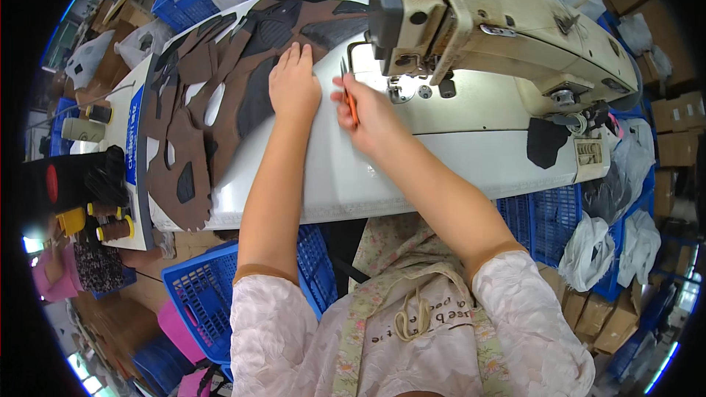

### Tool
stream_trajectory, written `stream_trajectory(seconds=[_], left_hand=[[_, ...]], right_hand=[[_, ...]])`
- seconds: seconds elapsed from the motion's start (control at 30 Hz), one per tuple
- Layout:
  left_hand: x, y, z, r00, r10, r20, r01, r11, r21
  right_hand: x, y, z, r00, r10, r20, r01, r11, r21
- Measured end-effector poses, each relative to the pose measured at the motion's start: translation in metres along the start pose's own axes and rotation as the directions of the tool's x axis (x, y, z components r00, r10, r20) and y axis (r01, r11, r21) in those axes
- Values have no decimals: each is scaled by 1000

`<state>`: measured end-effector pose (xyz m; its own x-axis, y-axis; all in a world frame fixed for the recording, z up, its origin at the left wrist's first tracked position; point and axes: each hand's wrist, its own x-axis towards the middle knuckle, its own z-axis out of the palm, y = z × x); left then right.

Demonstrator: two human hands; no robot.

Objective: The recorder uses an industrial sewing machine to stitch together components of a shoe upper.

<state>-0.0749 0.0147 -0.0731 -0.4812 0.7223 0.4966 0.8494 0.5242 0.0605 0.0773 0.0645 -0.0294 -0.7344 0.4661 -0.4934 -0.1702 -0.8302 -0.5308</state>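
My left hand [293, 84] lies flat, fingers together, on a chain of brown and dark grey cut fabric pieces [220, 95] spread over the white sewing table [441, 140]. My right hand [368, 114] holds small orange-handled thread snips [348, 99], their tips pointing up toward the needle area of the cream industrial sewing machine [500, 22]. The two hands are close together, just left of the machine's head. The fabric chain runs from the machine to the left and down over the table's left edge.
Thread cones [114, 228] and a black object [73, 180] stand at the table's left end. Blue plastic crates [206, 294] sit below the table, with more [551, 220] to the right. Cardboard boxes [676, 132] and white bags [588, 250] fill the right side.
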Motion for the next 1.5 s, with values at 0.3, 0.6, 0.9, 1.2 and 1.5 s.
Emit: stream_trajectory(seconds=[0.3,0.6,0.9,1.2,1.5], left_hand=[[124,-74,-128,966,-257,-36,212,861,-463],[107,-115,-322,897,-435,83,293,443,-847],[20,-117,-404,792,-609,30,173,177,-969],[-44,-76,-404,836,-545,55,119,83,-989],[-62,-35,-388,838,-545,39,31,-24,-999]], right_hand=[[-153,-37,-101,987,37,157,69,784,-617],[-199,-55,-136,990,-95,104,138,816,-562],[-209,-58,-92,898,-39,438,297,788,-539],[-217,-25,-23,674,-58,736,677,447,-585],[-231,1,26,309,-164,937,951,68,-302]])
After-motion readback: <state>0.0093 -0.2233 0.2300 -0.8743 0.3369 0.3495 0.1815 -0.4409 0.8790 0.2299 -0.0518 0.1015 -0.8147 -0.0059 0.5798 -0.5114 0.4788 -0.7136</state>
